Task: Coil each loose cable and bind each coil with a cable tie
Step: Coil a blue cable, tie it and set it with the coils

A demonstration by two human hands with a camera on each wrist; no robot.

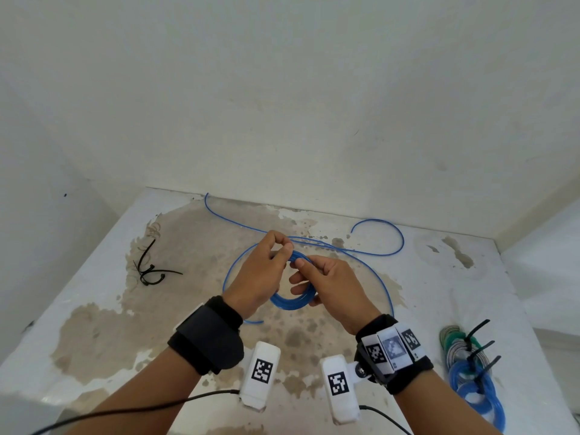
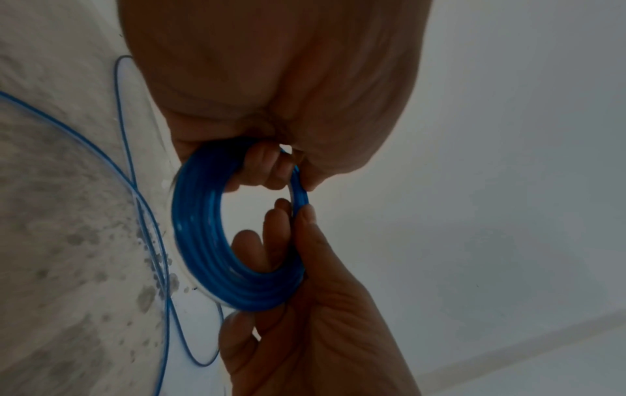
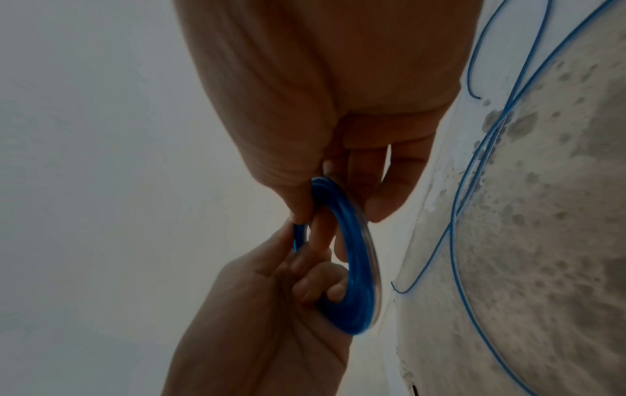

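while both hands hold it above the stained white bench (image 1: 361,312), the thin blue plastic cable (image 1: 292,301) is partly wound into a small ring.

the left hand (image 1: 257,277) pinches the ring's far side with thumb and curled fingers; the right hand (image 1: 332,288) grips the same ring, its thumb on top and its fingers (image 2: 274,230) threaded through. the uncoiled length trails in wide loops across the bench toward the wall. loose black cable ties (image 1: 150,271) lie well to the left; a pile of bound coils (image 1: 470,372) sits at the right edge.
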